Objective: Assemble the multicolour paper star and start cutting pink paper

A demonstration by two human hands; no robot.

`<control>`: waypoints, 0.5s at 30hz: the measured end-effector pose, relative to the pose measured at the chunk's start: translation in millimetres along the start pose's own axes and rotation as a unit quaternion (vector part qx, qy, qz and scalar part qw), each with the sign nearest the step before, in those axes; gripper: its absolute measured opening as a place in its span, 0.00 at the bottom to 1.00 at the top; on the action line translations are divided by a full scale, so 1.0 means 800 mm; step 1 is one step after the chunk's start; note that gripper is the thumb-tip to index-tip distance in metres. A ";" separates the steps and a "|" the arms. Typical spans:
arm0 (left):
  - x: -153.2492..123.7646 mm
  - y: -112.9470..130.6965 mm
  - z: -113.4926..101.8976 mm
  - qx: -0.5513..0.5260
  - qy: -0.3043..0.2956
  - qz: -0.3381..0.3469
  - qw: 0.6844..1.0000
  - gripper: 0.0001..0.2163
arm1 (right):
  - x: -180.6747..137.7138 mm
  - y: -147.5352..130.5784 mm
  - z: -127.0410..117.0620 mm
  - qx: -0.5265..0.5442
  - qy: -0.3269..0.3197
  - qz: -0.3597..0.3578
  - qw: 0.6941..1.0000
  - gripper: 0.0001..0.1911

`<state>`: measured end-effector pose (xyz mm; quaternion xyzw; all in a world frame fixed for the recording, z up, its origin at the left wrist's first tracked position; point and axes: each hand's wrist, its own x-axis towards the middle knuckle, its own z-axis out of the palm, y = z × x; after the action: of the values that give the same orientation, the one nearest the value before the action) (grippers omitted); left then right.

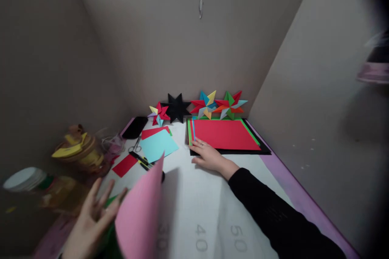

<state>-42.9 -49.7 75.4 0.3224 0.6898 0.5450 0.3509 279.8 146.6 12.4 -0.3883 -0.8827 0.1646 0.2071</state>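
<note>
At the lower left my left hand point(94, 218) is open with its fingers spread, slightly blurred. Just right of it a pink paper sheet point(139, 210) stands curved on edge above the table; whether the fingertips touch it I cannot tell. Part of something green point(111, 243) shows behind that hand. Fingers stretched out, my right hand point(208, 156) lies at the left front corner of a stack of coloured paper sheets, with a red sheet point(227, 133) on top and black, green and blue edges beneath.
Folded paper stars point(231, 105) and a black star point(176, 107) lean against the back wall. At left lie a phone point(135, 127), scissors point(135, 146), a light blue sheet point(158, 145), a red piece point(125, 165) and a black-and-yellow tool point(142, 162). A jar point(27, 180) stands beyond the left edge.
</note>
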 end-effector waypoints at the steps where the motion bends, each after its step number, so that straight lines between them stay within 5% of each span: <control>1: 0.002 -0.006 0.000 -0.058 -0.052 -0.039 0.996 0.47 | 0.001 -0.017 0.007 0.014 -0.011 -0.022 1.000 0.30; 3: -0.001 -0.019 -0.001 -0.044 -0.127 -0.017 0.991 0.35 | 0.000 -0.048 0.019 0.072 -0.046 -0.064 0.994 0.37; 5: -0.013 -0.034 -0.005 0.068 -0.189 0.088 0.976 0.24 | -0.004 -0.073 0.026 0.153 -0.103 -0.091 0.979 0.46; 9: -0.039 -0.077 -0.010 0.276 -0.213 0.297 0.889 0.17 | -0.016 -0.096 0.029 0.296 -0.141 -0.077 0.942 0.36; 12: -0.045 -0.113 -0.012 0.367 -0.198 0.380 0.826 0.17 | -0.027 -0.097 0.031 0.403 -0.087 0.002 0.911 0.42; 15: -0.041 -0.137 -0.013 0.392 -0.192 0.413 0.800 0.16 | -0.039 -0.099 0.037 0.554 -0.059 0.159 0.815 0.34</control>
<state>-40.5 -103.8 -25.4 0.7846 0.5646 0.2486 0.0617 235.2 68.1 15.4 -0.3324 -0.5784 0.6792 0.3061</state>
